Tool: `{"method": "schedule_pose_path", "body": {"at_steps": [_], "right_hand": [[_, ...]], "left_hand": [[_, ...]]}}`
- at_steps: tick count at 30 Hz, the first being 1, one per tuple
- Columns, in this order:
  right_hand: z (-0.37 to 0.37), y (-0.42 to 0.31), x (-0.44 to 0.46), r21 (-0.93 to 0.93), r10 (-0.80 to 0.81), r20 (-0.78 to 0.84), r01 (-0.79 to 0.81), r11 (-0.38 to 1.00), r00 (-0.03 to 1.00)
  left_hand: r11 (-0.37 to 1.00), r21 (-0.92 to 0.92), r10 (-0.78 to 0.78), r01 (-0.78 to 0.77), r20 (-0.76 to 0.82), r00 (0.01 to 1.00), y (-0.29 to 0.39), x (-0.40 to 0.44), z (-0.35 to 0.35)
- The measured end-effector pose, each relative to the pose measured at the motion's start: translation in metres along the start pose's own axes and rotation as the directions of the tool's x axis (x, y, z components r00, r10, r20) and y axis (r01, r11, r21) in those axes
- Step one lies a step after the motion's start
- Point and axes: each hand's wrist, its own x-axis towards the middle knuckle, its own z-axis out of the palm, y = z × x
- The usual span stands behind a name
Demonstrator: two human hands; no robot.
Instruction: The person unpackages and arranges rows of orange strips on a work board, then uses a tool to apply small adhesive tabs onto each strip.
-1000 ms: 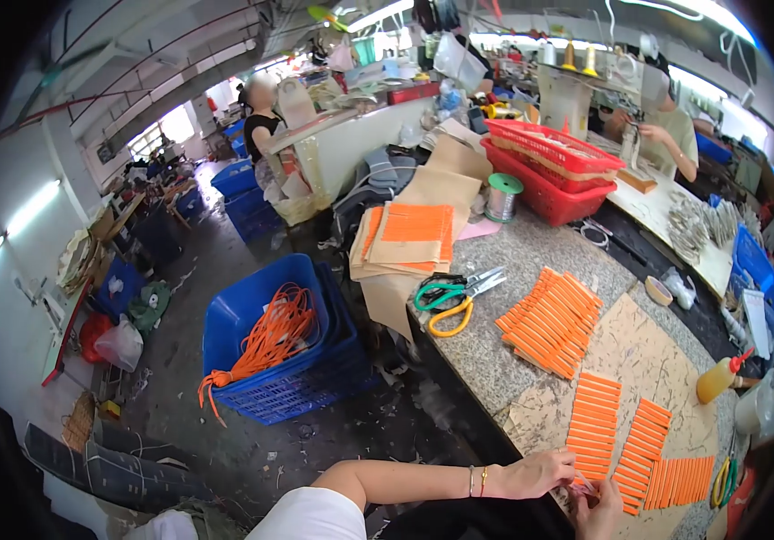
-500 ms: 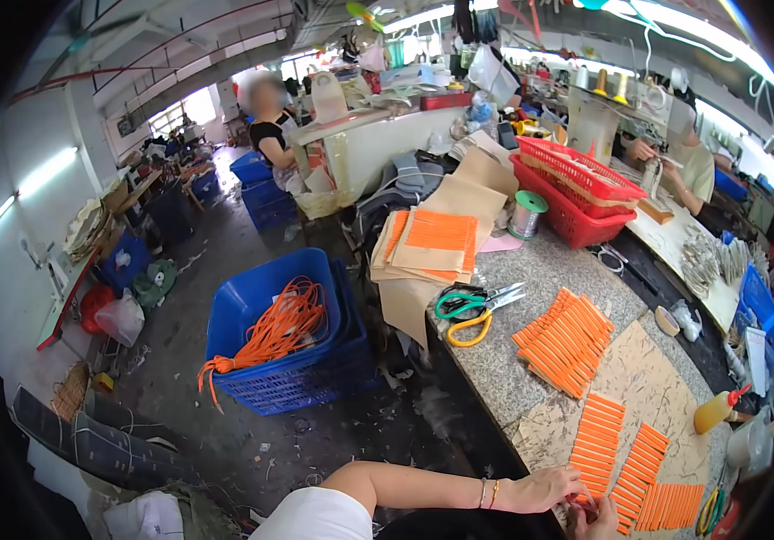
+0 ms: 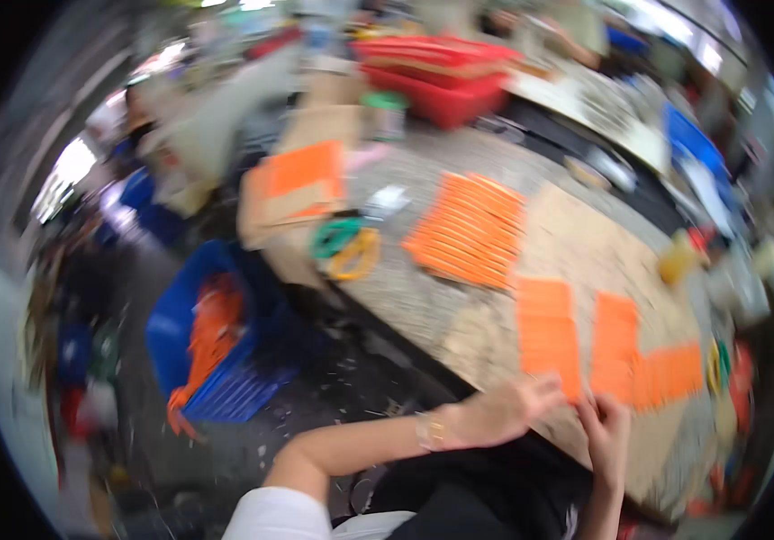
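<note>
My left hand (image 3: 506, 410), with bracelets at the wrist, reaches over the table edge to the lower end of a row of orange strips (image 3: 547, 328). Its fingers are stretched out and blurred, and I see nothing held in them. Close beside it, my right hand (image 3: 606, 427) has thumb and fingers drawn together; whatever is between them is too blurred to make out. Past my right hand lie a second row of orange strips (image 3: 615, 337) and a shorter row of orange strips (image 3: 670, 373). Farther back sits a larger pile of orange strips (image 3: 470, 229).
Green-and-yellow-handled scissors (image 3: 351, 250) lie near the left table edge, below stacked brown sheets (image 3: 265, 202). Red baskets (image 3: 445, 94) and a spool (image 3: 384, 117) stand behind. A yellow bottle (image 3: 677, 259) is at right. A blue crate (image 3: 171, 310) with orange cords stands on the floor.
The view has swung right and blurred, so the table things appear farther left and higher. My hands, earlier together at the table edge, are now slightly apart below the strip rows.
</note>
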Motion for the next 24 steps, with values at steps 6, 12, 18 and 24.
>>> {"method": "schedule_pose_path", "body": {"at_steps": [6,12,18,24], "right_hand": [[-0.042,-0.016,0.008,0.042,-0.169,-0.200,0.181,0.983,0.965],[-0.047,0.020,-0.018,0.093,-0.185,-0.255,0.214,0.972,0.949],[-0.006,0.033,-0.010,0.351,-0.075,-0.155,0.126,0.928,0.985],[0.015,0.027,-0.016,0.260,-0.129,-0.112,0.154,0.953,0.985]], "left_hand": [[0.984,-0.116,-0.147,0.135,-0.099,0.984,-0.006,0.038,-0.008],[0.961,-0.120,-0.258,0.249,-0.062,0.964,-0.007,0.016,0.021],[0.969,0.037,-0.244,0.244,0.001,0.970,-0.007,-0.005,0.019],[0.961,-0.009,-0.274,0.275,0.045,0.961,-0.014,-0.009,-0.002]]}}
